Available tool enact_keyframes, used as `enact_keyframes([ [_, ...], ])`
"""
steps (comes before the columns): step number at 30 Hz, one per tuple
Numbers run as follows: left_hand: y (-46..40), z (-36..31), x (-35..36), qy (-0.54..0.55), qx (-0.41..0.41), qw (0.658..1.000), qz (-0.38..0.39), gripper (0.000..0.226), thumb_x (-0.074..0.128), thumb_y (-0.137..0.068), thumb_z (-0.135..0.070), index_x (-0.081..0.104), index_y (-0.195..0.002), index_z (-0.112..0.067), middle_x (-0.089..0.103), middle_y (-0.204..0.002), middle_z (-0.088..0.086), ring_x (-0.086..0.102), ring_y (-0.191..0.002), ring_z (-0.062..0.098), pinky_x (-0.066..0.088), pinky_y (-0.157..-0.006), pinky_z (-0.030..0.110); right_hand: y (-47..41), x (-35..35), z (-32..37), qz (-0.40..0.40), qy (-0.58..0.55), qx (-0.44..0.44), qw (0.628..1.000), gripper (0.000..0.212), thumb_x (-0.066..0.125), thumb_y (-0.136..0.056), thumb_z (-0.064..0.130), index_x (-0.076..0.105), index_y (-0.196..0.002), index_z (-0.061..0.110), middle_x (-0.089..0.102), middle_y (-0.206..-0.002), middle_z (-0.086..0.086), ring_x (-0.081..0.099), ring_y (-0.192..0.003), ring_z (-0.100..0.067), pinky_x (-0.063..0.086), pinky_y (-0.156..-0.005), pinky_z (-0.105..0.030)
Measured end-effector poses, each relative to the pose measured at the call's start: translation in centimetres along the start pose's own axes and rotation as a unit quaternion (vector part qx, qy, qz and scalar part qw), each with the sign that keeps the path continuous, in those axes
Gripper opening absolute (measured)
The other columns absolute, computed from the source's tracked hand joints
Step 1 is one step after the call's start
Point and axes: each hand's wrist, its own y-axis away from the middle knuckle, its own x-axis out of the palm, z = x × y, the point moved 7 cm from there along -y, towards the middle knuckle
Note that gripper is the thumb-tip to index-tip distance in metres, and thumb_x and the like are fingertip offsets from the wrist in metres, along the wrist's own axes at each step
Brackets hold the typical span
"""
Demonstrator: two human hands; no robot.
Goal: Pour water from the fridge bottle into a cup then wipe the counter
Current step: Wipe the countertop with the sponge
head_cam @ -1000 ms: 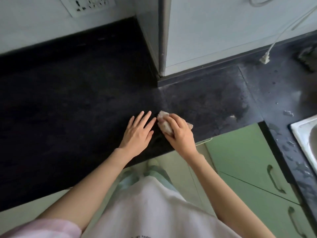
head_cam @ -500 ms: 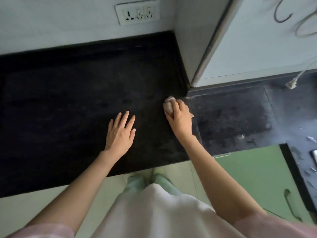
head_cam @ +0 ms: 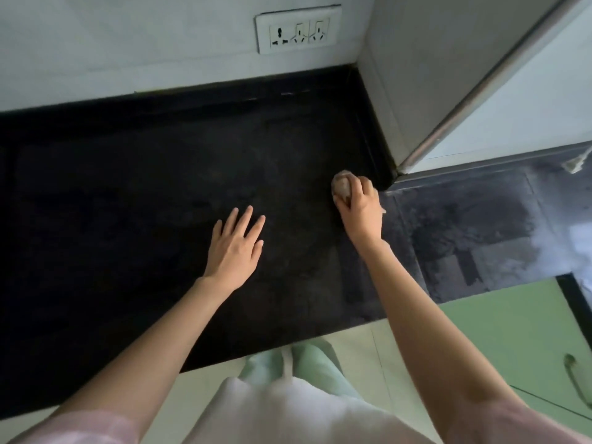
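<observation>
Since the earlier frames, the right hand (head_cam: pixel 360 206) with its cloth (head_cam: pixel 342 189) has travelled away from the near edge of the tabletop (head_cam: pixel 128 219) and farther in, toward the corner where the grey cabinet side (head_cam: pixel 416 75) meets the surface; the left hand (head_cam: pixel 235 246) has stayed flat while the view has drifted so that the wall socket plate (head_cam: pixel 298 29) now shows whole.

One cloth is in view, two hands, one socket plate with three outlets, and one green cupboard door (head_cam: pixel 512 341) with a single handle (head_cam: pixel 576 379) at the near right. No bottle or cup appears in the frame.

That cloth is a small, crumpled wad, pale pinkish-grey, bunched into a rounded lump. It lies on the dark tabletop just left of the cabinet's bottom corner, only its far-left part showing beyond the fingers.

Right hand: the grip is closed on the cloth, fingers curled over its top and pressing it down onto the surface, knuckles up, wrist angled so the forearm runs back toward the near right. Left hand: fingers straight and slightly spread, palm down on the tabletop, holding nothing, well to the left of the cloth and nearer the person; its forearm runs back to the near left. Both arms end in pale pink sleeves at the bottom edge.

To the right of the cloth the tabletop looks greyer and streaked, with a lighter sheen at the far right.
</observation>
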Motion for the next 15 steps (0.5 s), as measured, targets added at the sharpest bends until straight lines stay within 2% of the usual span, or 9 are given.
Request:
enact_keyframes([
  [3,-0.3,0.7,0.2,0.006,0.008,1.000,0.002,0.052,0.044,-0.098,-0.034,0.034,-0.147,-0.022,0.029,-0.156,0.010,0.025,-0.144,0.033,0.031,-0.110,0.055,-0.3,2.9,5.0,0.011,-0.011,-0.042,0.999,0.044,0.068,-0.084,0.023,0.056,-0.125,0.010,0.055,-0.123,-0.013,0.055,-0.104,-0.034,0.051,-0.078,-0.047],
  [7,-0.2,1.0,0.5,0.002,0.024,1.000,-0.001,0.053,0.043,-0.097,-0.035,0.035,-0.147,-0.022,0.029,-0.156,0.010,0.025,-0.143,0.033,0.032,-0.110,0.055,5.3,4.1,7.8,0.040,-0.016,-0.122,0.992,0.043,0.068,-0.086,0.027,0.055,-0.124,0.012,0.053,-0.128,-0.007,0.054,-0.112,-0.027,0.051,-0.087,-0.039],
  [9,-0.2,1.2,0.6,0.012,0.029,0.999,-0.006,0.052,0.044,-0.097,-0.035,0.037,-0.147,-0.021,0.031,-0.155,0.010,0.027,-0.143,0.034,0.032,-0.109,0.056,7.3,2.8,5.7,0.004,-0.002,-0.095,0.995,0.041,0.065,-0.089,0.030,0.056,-0.125,0.012,0.053,-0.129,-0.007,0.053,-0.114,-0.026,0.048,-0.088,-0.036],
  [12,-0.4,1.3,0.9,0.023,0.027,0.999,-0.011,0.052,0.047,-0.097,-0.034,0.037,-0.146,-0.021,0.032,-0.155,0.010,0.027,-0.143,0.034,0.031,-0.110,0.056,6.4,0.4,1.6,-0.078,0.029,-0.001,0.997,0.043,0.067,-0.088,0.025,0.055,-0.124,0.006,0.051,-0.126,-0.015,0.053,-0.110,-0.033,0.051,-0.084,-0.045],
  [15,-0.3,1.2,1.0,0.024,0.027,0.999,-0.012,0.053,0.045,-0.097,-0.035,0.034,-0.147,-0.023,0.029,-0.156,0.009,0.024,-0.144,0.033,0.026,-0.112,0.054,0.6,0.5,0.2,-0.057,0.060,0.082,0.993,0.047,0.064,-0.088,0.029,0.052,-0.128,0.009,0.050,-0.125,-0.015,0.050,-0.111,-0.035,0.051,-0.073,-0.054],
])
